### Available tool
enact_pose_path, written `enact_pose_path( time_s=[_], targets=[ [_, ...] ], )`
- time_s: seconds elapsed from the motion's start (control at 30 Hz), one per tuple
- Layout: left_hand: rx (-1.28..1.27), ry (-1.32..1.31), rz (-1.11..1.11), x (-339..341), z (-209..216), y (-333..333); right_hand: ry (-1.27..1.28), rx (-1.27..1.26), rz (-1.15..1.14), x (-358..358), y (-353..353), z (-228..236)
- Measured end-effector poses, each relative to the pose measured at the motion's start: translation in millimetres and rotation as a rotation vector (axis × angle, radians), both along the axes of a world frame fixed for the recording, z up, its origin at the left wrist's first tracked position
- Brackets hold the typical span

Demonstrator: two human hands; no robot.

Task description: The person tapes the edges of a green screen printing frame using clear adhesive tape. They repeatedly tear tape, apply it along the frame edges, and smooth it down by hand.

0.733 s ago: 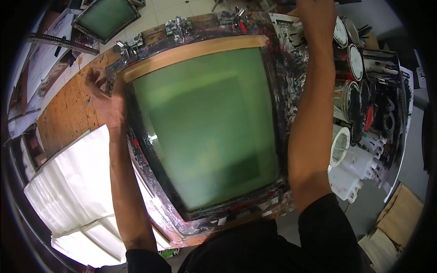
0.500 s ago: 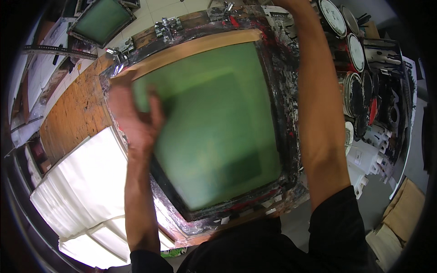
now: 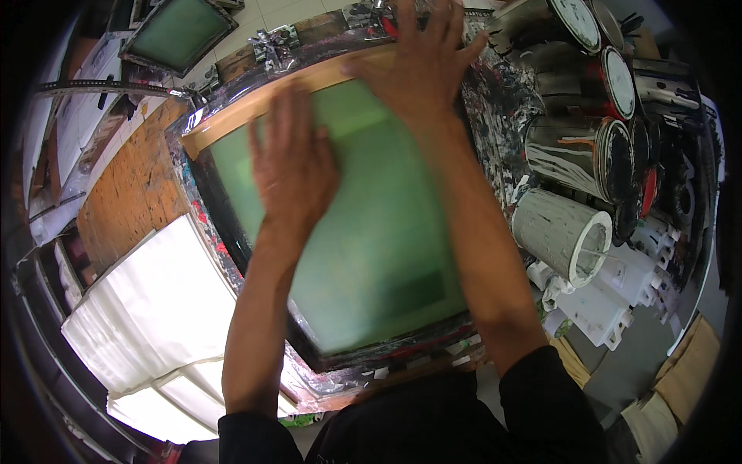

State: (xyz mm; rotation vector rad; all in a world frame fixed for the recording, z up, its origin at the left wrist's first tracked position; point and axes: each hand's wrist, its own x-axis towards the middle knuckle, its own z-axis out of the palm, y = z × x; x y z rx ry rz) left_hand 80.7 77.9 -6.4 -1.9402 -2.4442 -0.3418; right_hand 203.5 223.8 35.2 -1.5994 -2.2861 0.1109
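A screen-printing frame [image 3: 363, 255] with green mesh and a dark, ink-stained border lies in front of me. Along its far edge runs a strip of brown tape [image 3: 212, 133]. My left hand [image 3: 295, 158], slightly blurred, rests flat at the near side of the tape, fingers stretched out and pointing away from me. My right hand [image 3: 421, 66] lies over the right part of the tape with its fingers spread, hiding that end. Neither hand shows anything held.
Metal clamps [image 3: 272, 48] line the far edge. Ink-smeared cans [image 3: 572, 155] and a pale tub [image 3: 553, 232] crowd the right side, with white plastic bottles [image 3: 595, 309] nearer. White cloth [image 3: 158, 309] covers the left table. Another green screen [image 3: 176, 35] stands far left.
My left hand has moved right from the tape's left end onto the mesh beside it. The right hand has come left and nearer, over the tape. The view has shifted slightly.
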Motion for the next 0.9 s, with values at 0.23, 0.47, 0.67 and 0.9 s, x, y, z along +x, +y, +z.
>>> enact_pose_path(
  time_s=[0.23, 0.47, 0.67, 0.9],
  targets=[
    [-0.012, 0.082, 0.206, -66.0, 11.8, -46.5, 0.077, 0.083, -0.289, 15.0, 15.0, -26.1],
    [0.244, 0.107, 0.316, -96.7, 20.8, -46.3, 0.029, 0.554, -0.075, 29.9, -5.5, -17.1],
    [0.228, -0.159, 0.631, -132.0, 1.2, -27.0, 0.290, 0.137, 0.484, -28.6, -75.9, -58.7],
    [0.494, -0.094, 0.533, -104.2, 15.4, -41.8, 0.784, 0.001, 0.022, 15.4, -52.4, -27.7]
  ],
)
